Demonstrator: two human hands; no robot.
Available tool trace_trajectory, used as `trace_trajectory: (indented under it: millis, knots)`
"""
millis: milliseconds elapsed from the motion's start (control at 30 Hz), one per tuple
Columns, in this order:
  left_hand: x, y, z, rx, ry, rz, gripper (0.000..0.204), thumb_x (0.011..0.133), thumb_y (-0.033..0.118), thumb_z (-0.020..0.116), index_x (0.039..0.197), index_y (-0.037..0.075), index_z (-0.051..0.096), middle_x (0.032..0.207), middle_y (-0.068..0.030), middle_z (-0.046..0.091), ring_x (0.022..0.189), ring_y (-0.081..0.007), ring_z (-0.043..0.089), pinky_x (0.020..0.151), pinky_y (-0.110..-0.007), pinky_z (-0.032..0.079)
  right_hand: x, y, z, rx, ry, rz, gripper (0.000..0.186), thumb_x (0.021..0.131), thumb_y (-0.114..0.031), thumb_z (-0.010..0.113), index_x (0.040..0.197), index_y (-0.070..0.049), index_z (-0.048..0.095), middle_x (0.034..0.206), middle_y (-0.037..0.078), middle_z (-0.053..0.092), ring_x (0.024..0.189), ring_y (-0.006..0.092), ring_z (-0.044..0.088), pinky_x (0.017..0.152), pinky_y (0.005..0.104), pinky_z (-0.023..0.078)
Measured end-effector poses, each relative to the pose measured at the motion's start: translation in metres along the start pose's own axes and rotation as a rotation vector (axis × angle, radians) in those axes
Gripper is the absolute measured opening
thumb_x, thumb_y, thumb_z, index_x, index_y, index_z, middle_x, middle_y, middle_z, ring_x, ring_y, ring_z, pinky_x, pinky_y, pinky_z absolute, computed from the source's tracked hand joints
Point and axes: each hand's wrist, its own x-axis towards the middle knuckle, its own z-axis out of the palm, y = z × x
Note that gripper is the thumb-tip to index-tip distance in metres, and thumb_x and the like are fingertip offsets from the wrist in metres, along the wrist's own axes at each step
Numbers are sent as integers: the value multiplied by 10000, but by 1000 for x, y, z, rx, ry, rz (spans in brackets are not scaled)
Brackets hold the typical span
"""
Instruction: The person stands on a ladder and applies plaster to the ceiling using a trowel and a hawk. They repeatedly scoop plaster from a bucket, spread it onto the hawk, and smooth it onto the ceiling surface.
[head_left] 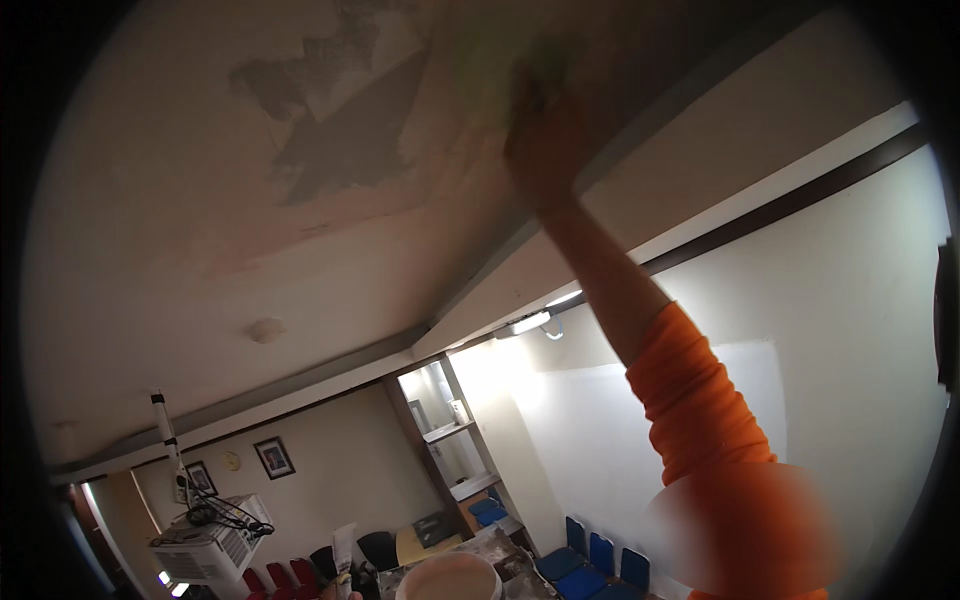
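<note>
My right hand, at the end of an orange sleeve, is raised to the ceiling. Its fingers look closed round a dark green object held against or close to the ceiling surface; dimness and blur hide its kind. Left of the hand, the ceiling carries a grey rough-edged patch with faint pinkish streaks below it. My left hand does not show.
A ceiling beam runs beside my hand. Below stand a round tub, blue chairs and red chairs. A projector hangs from a pole at lower left. A lit lamp is on the right wall.
</note>
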Motion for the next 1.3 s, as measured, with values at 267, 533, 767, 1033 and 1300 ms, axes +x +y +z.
trace_trajectory:
  millis: [267,533,767,1033,1300]
  knots:
    - [4,-17,-8,3,27,154,335,943,160,562,1213,-37,580,1203,-184,625,1077,-292,594,934,-357,444,-86,9,-12,43,-261,-27,501,891,-151,533,1372,-41,449,1240,197,532,1119,386,524,941,451,450]
    - [-3,-38,-25,15,60,6,325,955,127,545,1227,-49,570,1224,-177,611,1107,-273,578,953,-345,437,75,51,-17,-12,280,384,533,833,22,586,1346,-113,537,1231,191,552,1115,349,506,994,449,392]
    - [12,-8,-4,-179,-61,88,323,964,111,530,1244,-49,551,1225,-157,606,1099,-245,576,946,-331,433,-34,16,34,-29,119,188,556,751,-42,552,1302,20,499,1207,269,514,1099,439,471,995,514,365]
    - [38,39,9,-410,-136,-44,213,902,115,552,1077,-4,581,739,-8,565,496,-24,422,426,-195,323,-148,-52,-24,1053,-567,1052,358,828,4,600,1186,10,579,1103,151,622,1003,235,586,875,333,449]
    - [71,110,24,-523,-443,-67,299,968,266,523,1080,-9,555,759,-54,571,399,-42,402,347,-194,276,-181,-102,-145,1631,-650,1485,205,873,19,626,1076,-8,606,1045,65,625,946,146,601,862,320,501]
